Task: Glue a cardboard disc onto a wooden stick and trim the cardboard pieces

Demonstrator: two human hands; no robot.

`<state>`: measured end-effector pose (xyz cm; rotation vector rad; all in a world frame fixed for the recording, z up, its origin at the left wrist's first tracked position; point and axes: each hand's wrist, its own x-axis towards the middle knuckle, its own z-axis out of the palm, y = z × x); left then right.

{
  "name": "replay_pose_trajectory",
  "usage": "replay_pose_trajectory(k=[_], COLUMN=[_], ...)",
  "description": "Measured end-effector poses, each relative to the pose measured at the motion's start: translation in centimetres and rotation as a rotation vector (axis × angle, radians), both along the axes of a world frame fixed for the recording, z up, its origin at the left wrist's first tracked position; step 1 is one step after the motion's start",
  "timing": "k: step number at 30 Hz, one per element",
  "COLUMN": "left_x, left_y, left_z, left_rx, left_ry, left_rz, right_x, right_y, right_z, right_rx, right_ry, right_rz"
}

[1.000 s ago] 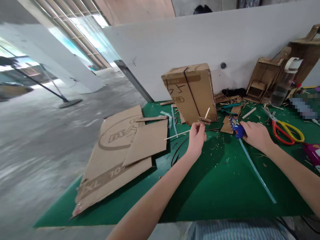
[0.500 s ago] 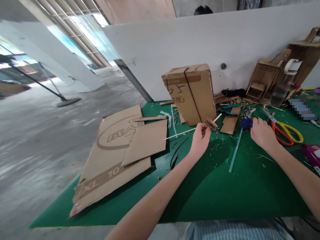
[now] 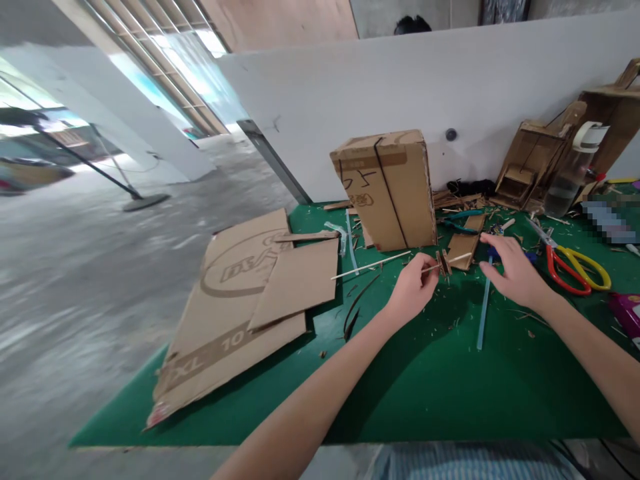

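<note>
My left hand (image 3: 414,287) is closed in a pinch on a short wooden stick (image 3: 461,258). Small round cardboard discs (image 3: 443,263) are threaded on this stick, just right of my fingertips. My right hand (image 3: 515,270) hovers to the right of the stick's free end, thumb and fingers apart, holding nothing. Partly hidden behind it lies a blue tool (image 3: 531,256) that looks like a glue gun, with a translucent glue stick (image 3: 484,313) extending toward me. A longer thin stick (image 3: 371,266) rests on the green table left of my left hand.
A tall cardboard box (image 3: 390,193) stands behind my left hand. Flat cardboard sheets (image 3: 235,293) cover the table's left side. Scissors (image 3: 570,267), pliers (image 3: 460,220), a water bottle (image 3: 570,173) and a phone (image 3: 609,221) are to the right. Scraps litter the green table (image 3: 400,400).
My right hand has left the blue tool and opened, moving slightly left. My left hand has shifted right and turned the discs edge-on.
</note>
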<state>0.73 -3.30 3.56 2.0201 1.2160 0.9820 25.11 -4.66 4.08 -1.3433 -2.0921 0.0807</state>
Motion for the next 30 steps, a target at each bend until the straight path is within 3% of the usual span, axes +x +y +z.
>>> replay_pose_trajectory(k=[3,7,13,17,22,30], left_x=[-0.1,0.0,0.0,-0.1,0.0,0.0], left_y=[-0.1,-0.5,-1.1,-1.3,-1.1,-1.1], left_z=[-0.2,-0.3,0.3,0.9,0.6,0.8], left_rx=[0.086,0.162,0.067,0.09,0.071,-0.031], left_ry=[0.115,0.243,0.251,0.236,0.199,0.116], left_rz=[-0.052,-0.142,-0.218,-0.297,-0.271,-0.294], right_x=[-1.2,-2.3,-2.7,-2.8,-2.7,-1.7], right_y=[-0.6,-1.1,-1.0,-0.9,-0.9,-0.5], right_z=[-0.3,-0.6,-0.7,-0.6,-0.7,-0.1], right_rx=[-0.211,-0.318,-0.369,-0.393,-0.411,-0.3], right_ry=[0.188,0.264,0.377,0.391,0.377,0.227], right_rz=[0.199,0.273,0.31,0.33,0.319,0.207])
